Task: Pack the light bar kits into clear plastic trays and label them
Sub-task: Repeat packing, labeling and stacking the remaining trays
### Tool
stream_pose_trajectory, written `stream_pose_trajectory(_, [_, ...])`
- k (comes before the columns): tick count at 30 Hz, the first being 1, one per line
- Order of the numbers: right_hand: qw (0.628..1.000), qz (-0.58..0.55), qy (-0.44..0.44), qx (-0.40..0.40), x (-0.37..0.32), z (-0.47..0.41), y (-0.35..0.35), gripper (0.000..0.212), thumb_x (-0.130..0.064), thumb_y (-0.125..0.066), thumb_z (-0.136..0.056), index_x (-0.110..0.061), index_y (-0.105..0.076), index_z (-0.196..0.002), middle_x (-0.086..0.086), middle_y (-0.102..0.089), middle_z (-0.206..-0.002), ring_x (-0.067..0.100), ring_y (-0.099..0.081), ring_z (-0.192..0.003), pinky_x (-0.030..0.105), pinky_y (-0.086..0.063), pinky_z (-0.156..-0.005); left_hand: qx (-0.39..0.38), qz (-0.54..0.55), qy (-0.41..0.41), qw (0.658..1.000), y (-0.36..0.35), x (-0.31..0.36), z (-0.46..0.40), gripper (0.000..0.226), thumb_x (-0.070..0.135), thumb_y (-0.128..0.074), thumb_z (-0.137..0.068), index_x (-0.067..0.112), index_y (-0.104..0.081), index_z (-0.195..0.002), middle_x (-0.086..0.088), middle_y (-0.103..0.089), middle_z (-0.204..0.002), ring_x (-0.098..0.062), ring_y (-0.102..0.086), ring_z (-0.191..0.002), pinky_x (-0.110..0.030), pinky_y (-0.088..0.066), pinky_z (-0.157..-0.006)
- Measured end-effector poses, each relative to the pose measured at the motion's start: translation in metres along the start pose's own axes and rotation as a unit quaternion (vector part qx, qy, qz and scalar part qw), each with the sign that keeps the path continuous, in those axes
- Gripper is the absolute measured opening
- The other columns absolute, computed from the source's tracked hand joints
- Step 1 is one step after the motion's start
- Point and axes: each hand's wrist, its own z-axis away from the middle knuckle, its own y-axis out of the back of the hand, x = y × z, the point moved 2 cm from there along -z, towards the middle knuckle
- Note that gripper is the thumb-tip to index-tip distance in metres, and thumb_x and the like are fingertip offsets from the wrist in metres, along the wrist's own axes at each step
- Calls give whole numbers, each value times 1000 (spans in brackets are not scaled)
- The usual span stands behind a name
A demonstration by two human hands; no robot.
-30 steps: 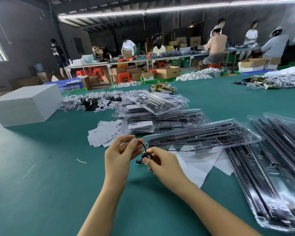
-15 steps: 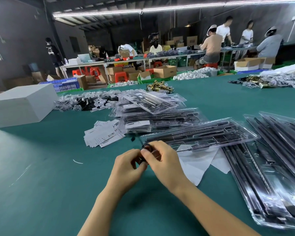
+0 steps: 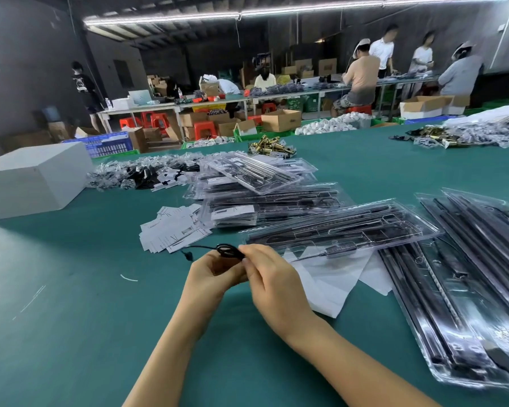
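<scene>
My left hand (image 3: 210,277) and my right hand (image 3: 272,282) meet above the green table, both pinching a small coil of thin black cable (image 3: 228,250). The cable's loose end with a small plug (image 3: 187,255) trails left. Just beyond my hands lies a clear plastic tray (image 3: 340,227) with black light bars in it; an inline controller (image 3: 340,250) sits at its near edge. A pile of white labels (image 3: 172,229) lies to the left of the tray.
More filled clear trays are stacked behind (image 3: 262,198) and at the right (image 3: 467,289). White paper sheets (image 3: 329,286) lie under the near tray. A white box (image 3: 33,179) stands at the left, bagged parts (image 3: 135,174) beyond. People work at far tables.
My hands have come together on the cable and wound its open loop into a tight small coil; the plug end now trails out to the left.
</scene>
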Motion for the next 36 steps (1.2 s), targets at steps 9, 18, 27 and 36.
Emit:
stream_pose_trajectory(9, [993,18,-118,7,25,-14,20,16,-22,-58,-94,-10,-67,-100,2,-64,-89,18,-57,-81,30,-45,-70,-26,47,-15,998,-15,7,4,12,3,-63,-89,2,-68,-99,-13,-74,-93,-27,-72,-89,-27,-57,-74])
stream_pose_trajectory(18, [896,-273,-315,-152,39,-24,39,19,-16,-54,-96,-9,-68,-86,-18,-63,-64,-10,-49,-46,7,-37,-49,205,-387,-225,870,-6,12,2,42,11,-60,-93,21,-56,-134,-2,-55,-130,-24,-46,-118,-30,-29,-102])
stream_pose_trajectory(27, [922,-156,-220,-277,34,-24,37,15,-16,-53,-97,-20,-66,-94,-5,-70,-94,9,-61,-88,25,-45,-87,182,-324,-255,893,-5,16,0,24,21,-56,-93,14,-71,-110,-3,-50,-85,-23,-52,-81,-43,-46,-79])
stream_pose_trajectory(36, [961,-141,-171,-163,22,-14,17,30,-3,-44,-94,-26,-51,-112,-8,-66,-92,11,-52,-69,33,-48,-68,147,-276,-195,930,-13,17,1,26,24,-48,-99,16,-55,-75,12,-49,-57,-6,-39,-53,-18,-30,-52])
